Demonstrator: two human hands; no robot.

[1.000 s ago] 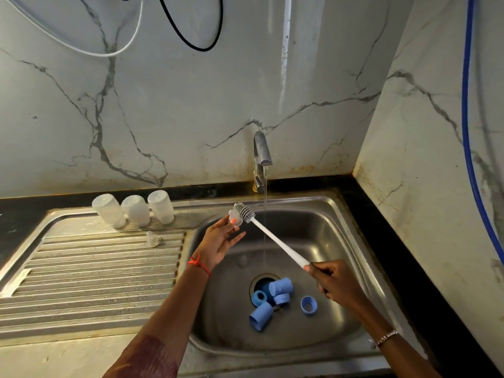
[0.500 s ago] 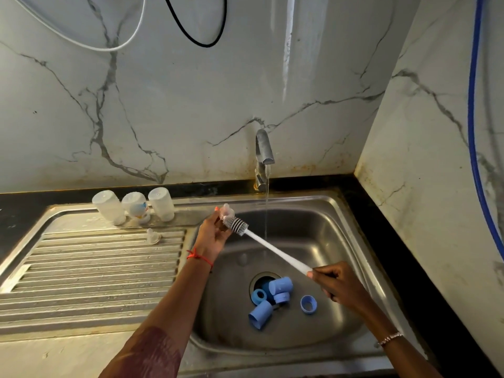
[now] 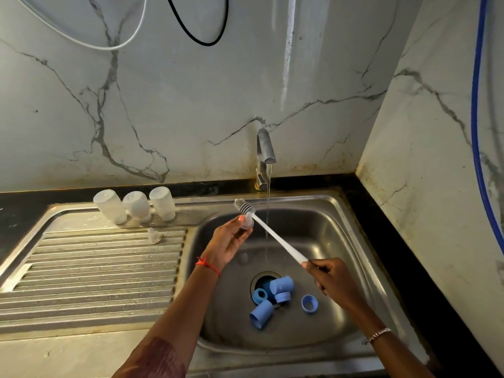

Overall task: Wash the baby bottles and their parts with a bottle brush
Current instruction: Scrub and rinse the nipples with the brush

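We're scrubbing the clear teat (image 3: 246, 222), pinched by fingers (image 3: 237, 225) of our left hand (image 3: 227, 242) over the sink (image 3: 335, 236), right hand (image 3: 327, 276) gripping the bottle brush (image 3: 275, 236), whose bristles (image 3: 243, 206) next need steering into it.

Behind the sink basin (image 3: 331, 211) stands the tap (image 3: 264, 151). Left of the basin lies the drainboard (image 3: 95, 271), with three bottles (image 3: 136, 205) at its back and a teat (image 3: 154, 236) before them. In the basin, caps and rings (image 3: 275, 294) lie around the drain (image 3: 261, 279). Over the basin, the left hand (image 3: 227, 245) holds a second teat (image 3: 247, 222), the right hand (image 3: 328, 278) the brush (image 3: 275, 238).
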